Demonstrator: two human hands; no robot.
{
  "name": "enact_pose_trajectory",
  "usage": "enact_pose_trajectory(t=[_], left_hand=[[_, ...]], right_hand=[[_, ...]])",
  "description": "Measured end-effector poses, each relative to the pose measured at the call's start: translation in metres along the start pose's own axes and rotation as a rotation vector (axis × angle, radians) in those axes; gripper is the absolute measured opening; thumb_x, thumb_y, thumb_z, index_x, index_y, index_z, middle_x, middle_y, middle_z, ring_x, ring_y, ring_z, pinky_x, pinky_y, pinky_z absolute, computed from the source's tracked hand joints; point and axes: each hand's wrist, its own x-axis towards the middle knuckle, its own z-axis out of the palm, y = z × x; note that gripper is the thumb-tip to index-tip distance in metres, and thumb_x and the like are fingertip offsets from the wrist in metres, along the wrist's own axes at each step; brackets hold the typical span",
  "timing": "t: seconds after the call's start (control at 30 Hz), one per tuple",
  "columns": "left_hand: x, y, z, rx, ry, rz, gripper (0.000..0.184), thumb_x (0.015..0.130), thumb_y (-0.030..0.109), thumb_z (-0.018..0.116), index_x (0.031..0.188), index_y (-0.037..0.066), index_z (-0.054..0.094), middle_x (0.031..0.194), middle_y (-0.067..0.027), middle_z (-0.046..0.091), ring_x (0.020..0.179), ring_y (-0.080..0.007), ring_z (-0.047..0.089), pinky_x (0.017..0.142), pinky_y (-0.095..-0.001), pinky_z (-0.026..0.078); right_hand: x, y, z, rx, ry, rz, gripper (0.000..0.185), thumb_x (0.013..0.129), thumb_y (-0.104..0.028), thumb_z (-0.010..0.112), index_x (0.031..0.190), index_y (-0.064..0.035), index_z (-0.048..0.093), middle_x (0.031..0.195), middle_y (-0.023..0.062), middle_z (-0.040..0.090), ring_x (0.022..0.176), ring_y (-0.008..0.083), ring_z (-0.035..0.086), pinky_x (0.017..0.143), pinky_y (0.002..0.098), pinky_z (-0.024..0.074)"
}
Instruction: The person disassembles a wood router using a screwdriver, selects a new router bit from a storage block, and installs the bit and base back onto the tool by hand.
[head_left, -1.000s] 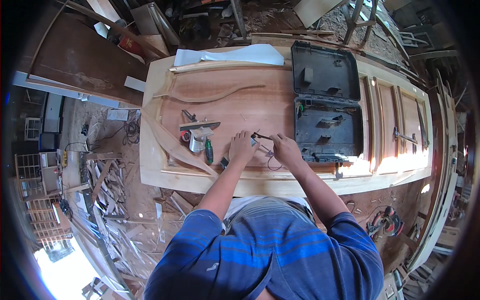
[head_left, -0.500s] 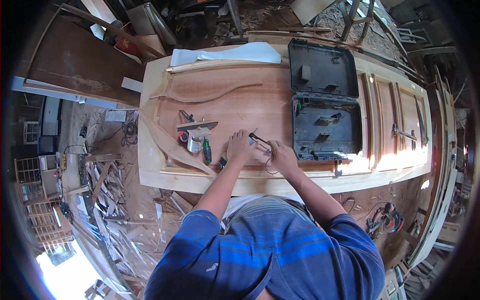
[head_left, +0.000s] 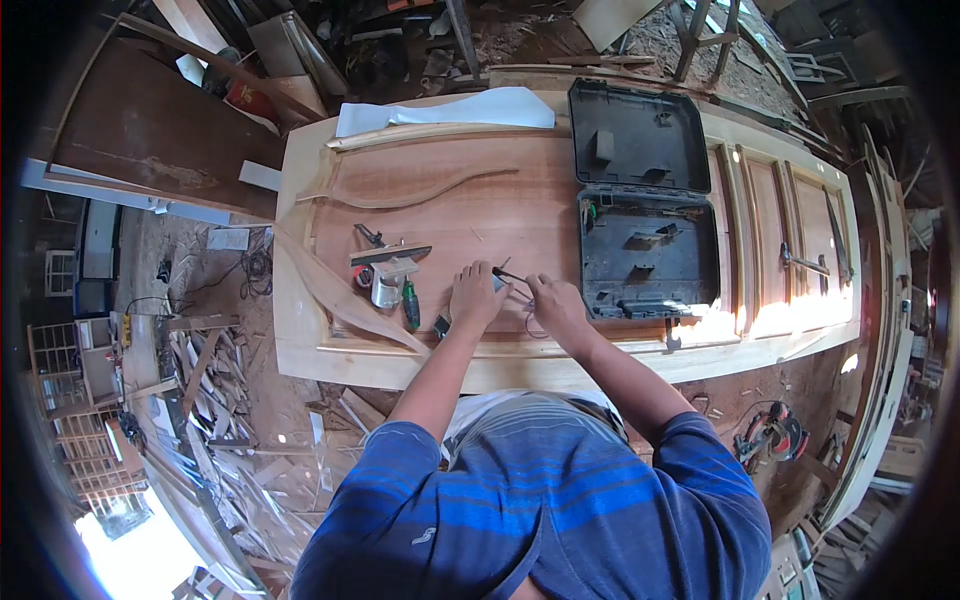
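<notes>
Over a wooden door panel (head_left: 440, 222), my left hand (head_left: 476, 297) is closed round a small greyish piece, mostly hidden by the fingers. My right hand (head_left: 557, 306) grips a thin dark tool (head_left: 511, 275) whose far end meets the piece at my left fingertips. A thin loop of cord hangs below my right fingers. Left of my hands lie a green screwdriver (head_left: 411, 304), a metal-bodied tool (head_left: 386, 289) and a dark-edged straight tool (head_left: 391, 254). An open black case (head_left: 650, 257) stands to the right.
Curved wooden strips (head_left: 345, 296) lie at the left of the panel, with a white sheet (head_left: 450, 112) along the far edge. A hammer (head_left: 806, 263) rests at the right. Wood scraps (head_left: 215, 385) cover the floor at left, and a power saw (head_left: 775, 432) sits on the floor at right.
The view has shifted slightly, so the bench items appear a little further left. The thin dark tool has changed its angle a little between my hands; both hands keep their grip.
</notes>
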Motion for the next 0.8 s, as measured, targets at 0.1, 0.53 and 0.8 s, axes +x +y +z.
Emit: enact_pose_trajectory(t=[0.1, 0.53, 0.8], left_hand=[[-0.001, 0.001, -0.001, -0.005, 0.025, 0.004, 0.062, 0.090, 0.050, 0.079, 0.126, 0.004, 0.058, 0.128, -0.0139, 0.064, 0.123, -0.0319, 0.061, 0.105, -0.0473, 0.046], [-0.002, -0.003, 0.002, -0.019, 0.029, 0.021, 0.055, 0.091, 0.042, 0.078, 0.126, 0.004, 0.059, 0.127, -0.0144, 0.064, 0.123, -0.0333, 0.061, 0.104, -0.0481, 0.046], [0.000, -0.001, -0.003, -0.071, 0.003, 0.001, 0.051, 0.093, 0.041, 0.075, 0.127, 0.006, 0.059, 0.125, -0.0147, 0.066, 0.121, -0.0341, 0.061, 0.105, -0.0487, 0.047]], right_hand=[[-0.002, -0.003, -0.006, 0.002, -0.073, 0.021, 0.023, 0.090, -0.021, 0.073, 0.108, -0.0079, 0.067, 0.094, 0.0159, 0.074, 0.082, 0.0390, 0.074, 0.070, 0.0503, 0.0583], [0.044, 0.002, 0.049, 0.247, -0.186, 0.377, 0.030, 0.094, -0.031, 0.067, 0.101, -0.0022, 0.074, 0.103, 0.0289, 0.074, 0.101, 0.0462, 0.072, 0.086, 0.0574, 0.0562], [0.048, 0.016, 0.050, -0.082, -0.166, 0.272, 0.082, 0.086, -0.042, 0.077, 0.152, -0.0024, 0.048, 0.157, 0.0342, 0.038, 0.151, 0.0563, 0.030, 0.113, 0.0759, 0.0344]])
